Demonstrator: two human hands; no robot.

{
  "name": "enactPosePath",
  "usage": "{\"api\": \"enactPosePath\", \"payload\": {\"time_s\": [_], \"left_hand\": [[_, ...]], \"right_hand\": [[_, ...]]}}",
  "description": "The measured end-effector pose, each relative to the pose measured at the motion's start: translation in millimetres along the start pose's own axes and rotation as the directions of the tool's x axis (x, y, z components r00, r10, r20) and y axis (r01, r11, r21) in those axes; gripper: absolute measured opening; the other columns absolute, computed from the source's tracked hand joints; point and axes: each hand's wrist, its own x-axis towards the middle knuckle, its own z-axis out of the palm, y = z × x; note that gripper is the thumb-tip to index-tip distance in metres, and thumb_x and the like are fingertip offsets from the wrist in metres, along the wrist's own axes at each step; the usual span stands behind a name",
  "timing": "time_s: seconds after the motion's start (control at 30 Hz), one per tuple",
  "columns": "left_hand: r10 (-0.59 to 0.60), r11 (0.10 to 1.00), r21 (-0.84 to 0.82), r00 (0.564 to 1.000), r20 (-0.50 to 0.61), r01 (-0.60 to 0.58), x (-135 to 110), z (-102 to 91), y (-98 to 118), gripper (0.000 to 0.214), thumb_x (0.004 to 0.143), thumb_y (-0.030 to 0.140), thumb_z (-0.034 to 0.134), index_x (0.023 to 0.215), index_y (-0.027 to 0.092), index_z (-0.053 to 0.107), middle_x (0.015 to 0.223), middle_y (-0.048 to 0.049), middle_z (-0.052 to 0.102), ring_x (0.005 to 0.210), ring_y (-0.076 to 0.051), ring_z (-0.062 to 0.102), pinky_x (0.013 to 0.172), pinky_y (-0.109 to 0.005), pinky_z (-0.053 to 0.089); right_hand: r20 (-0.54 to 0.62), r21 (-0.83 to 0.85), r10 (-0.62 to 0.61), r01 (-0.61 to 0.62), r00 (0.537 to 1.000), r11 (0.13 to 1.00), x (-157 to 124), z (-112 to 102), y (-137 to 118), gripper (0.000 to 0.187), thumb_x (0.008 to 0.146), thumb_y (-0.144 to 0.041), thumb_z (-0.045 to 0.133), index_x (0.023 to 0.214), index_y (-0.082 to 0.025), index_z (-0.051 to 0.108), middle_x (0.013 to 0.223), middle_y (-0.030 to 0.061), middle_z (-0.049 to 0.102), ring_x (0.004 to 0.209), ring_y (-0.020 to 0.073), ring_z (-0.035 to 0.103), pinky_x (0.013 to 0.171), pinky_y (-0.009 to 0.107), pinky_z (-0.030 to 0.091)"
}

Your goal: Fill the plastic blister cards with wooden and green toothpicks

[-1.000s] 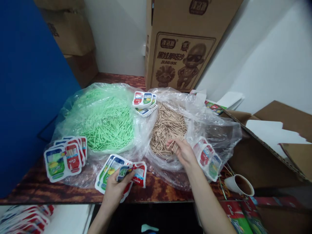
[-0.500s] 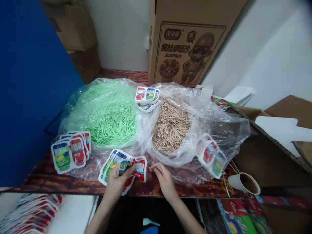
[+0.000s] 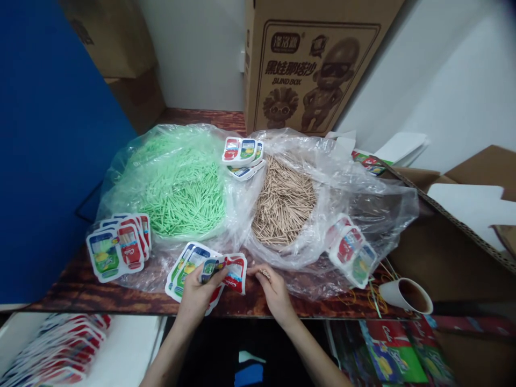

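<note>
My left hand (image 3: 196, 296) is closed on a printed two-part packet (image 3: 235, 274) with a red Cola half and a green-blue half. Beneath that hand lie several more such packets (image 3: 182, 271), overlapping on the table edge. My right hand (image 3: 277, 296) pinches a small bundle of brown sticks (image 3: 264, 273), their ends showing between the fingers. Its fingertips are close to the red half of the held packet. Just beyond is an open clear bag of brown sticks (image 3: 284, 204). Left of it sits another clear bag, full of light green sticks (image 3: 187, 201).
Packet stacks lie at left (image 3: 117, 250), between the bags (image 3: 242, 153) and at right (image 3: 352, 252). A paper cup (image 3: 393, 294) of brown liquid tilts at the table's right edge. Behind stands a large carton (image 3: 322, 70); an open carton (image 3: 451, 258) is at right.
The whole view has shifted slightly upward. The held packet and my right fingertips are a little nearer each other. Both hands keep their hold.
</note>
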Motion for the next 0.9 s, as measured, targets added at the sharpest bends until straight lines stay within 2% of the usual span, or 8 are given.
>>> {"api": "enactPosePath", "payload": {"time_s": [0.23, 0.47, 0.57, 0.63, 0.7, 0.8, 0.9], "left_hand": [[-0.022, 0.999, -0.039, 0.998, 0.058, 0.024, -3, 1.8, -2, 0.021, 0.062, 0.033, 0.078, 0.072, 0.015, 0.073, 0.071, -0.0027, 0.073, 0.064, -0.018, 0.064, 0.063, -0.027, 0.052], [-0.013, 1.0, 0.004, 0.995, 0.097, 0.013, -5, 1.8, -3, 0.024, 0.061, 0.037, 0.078, 0.071, 0.016, 0.073, 0.067, -0.0028, 0.072, 0.062, -0.019, 0.064, 0.058, -0.027, 0.051], [0.002, 1.0, 0.019, 0.993, 0.119, -0.004, -5, 2.1, -6, 0.023, 0.063, 0.037, 0.078, 0.071, 0.016, 0.073, 0.07, -0.003, 0.073, 0.065, -0.02, 0.065, 0.061, -0.027, 0.052], [0.01, 1.0, 0.02, 0.989, 0.148, -0.013, -5, 3.5, -8, 0.021, 0.065, 0.036, 0.077, 0.072, 0.016, 0.073, 0.07, -0.0027, 0.072, 0.065, -0.019, 0.064, 0.062, -0.027, 0.051], [0.013, 1.0, 0.014, 0.983, 0.184, -0.016, -5, 6.3, -8, 0.019, 0.067, 0.035, 0.076, 0.071, 0.016, 0.072, 0.068, -0.0018, 0.072, 0.063, -0.018, 0.064, 0.062, -0.026, 0.051], [0.033, 0.999, 0.011, 0.971, 0.236, -0.036, -4, 11.7, -8, 0.015, 0.07, 0.032, 0.075, 0.071, 0.017, 0.071, 0.068, 0.0, 0.071, 0.064, -0.017, 0.063, 0.063, -0.025, 0.05], [0.04, 0.999, -0.007, 0.961, 0.275, -0.04, -3, 15.1, -8, 0.012, 0.072, 0.03, 0.073, 0.074, 0.018, 0.071, 0.07, 0.0015, 0.071, 0.066, -0.016, 0.062, 0.065, -0.024, 0.049]], "right_hand": [[0.031, 0.002, -0.024, 0.024, 0.999, 1.0, 4, -2, -16, 0.019, 0.09, -0.028, 0.051, 0.087, -0.021, 0.068, 0.089, 0.0047, 0.071, 0.087, 0.021, 0.064, 0.083, 0.033, 0.048], [0.063, -0.018, -0.063, 0.064, 0.996, 0.998, 10, -7, -29, 0.02, 0.091, -0.027, 0.051, 0.093, -0.023, 0.07, 0.092, 0.0037, 0.072, 0.088, 0.0209, 0.065, 0.083, 0.032, 0.049], [0.057, 0.027, -0.052, 0.05, 0.997, 0.998, 14, -10, -37, 0.018, 0.09, -0.029, 0.053, 0.092, -0.023, 0.07, 0.093, 0.0046, 0.072, 0.092, 0.0222, 0.065, 0.086, 0.034, 0.049], [0.021, 0.138, -0.021, 0.018, 1.0, 0.99, 21, -13, -47, 0.017, 0.09, -0.031, 0.055, 0.09, -0.022, 0.069, 0.094, 0.0052, 0.072, 0.095, 0.0224, 0.065, 0.09, 0.037, 0.048], [-0.006, 0.346, 0.037, -0.033, 0.999, 0.938, 32, -15, -60, 0.016, 0.09, -0.034, 0.055, 0.089, -0.022, 0.067, 0.093, 0.0049, 0.073, 0.095, 0.022, 0.066, 0.093, 0.039, 0.047], [0.058, 0.636, 0.109, -0.121, 0.992, 0.762, 49, -13, -81, 0.014, 0.087, -0.037, 0.06, 0.087, -0.023, 0.062, 0.091, 0.0036, 0.075, 0.096, 0.0217, 0.068, 0.098, 0.044, 0.046], [0.176, 0.731, 0.114, -0.208, 0.978, 0.65, 59, -8, -96, 0.016, 0.082, -0.037, 0.066, 0.084, -0.022, 0.061, 0.091, 0.0035, 0.076, 0.102, 0.0226, 0.068, 0.103, 0.045, 0.042]]}}
